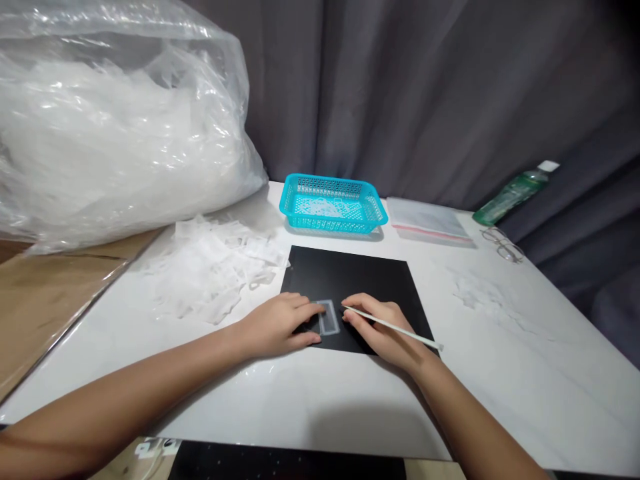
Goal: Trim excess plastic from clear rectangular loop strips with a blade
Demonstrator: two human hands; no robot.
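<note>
Head view: two hands [280, 325] [383, 327], one stick [395, 328], one clear piece [329, 317].

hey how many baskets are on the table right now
1. A turquoise basket sits at the far edge of the black mat, beyond both hands. Another could be hidden behind the big plastic bag.

Two bare forearms come in from the lower edge, one from the lower left corner and one from the lower right, each ending in an uncovered hand: the left hand [277, 327] and the right hand [383, 330]. No sleeve, cuff or glove shows on either arm as far as the edge of the view (the upper arms lie outside it). The wrists carry no watch, band or bracelet, and no ring shows on the visible fingers [307, 310]; the nails look short and unpainted
</note>
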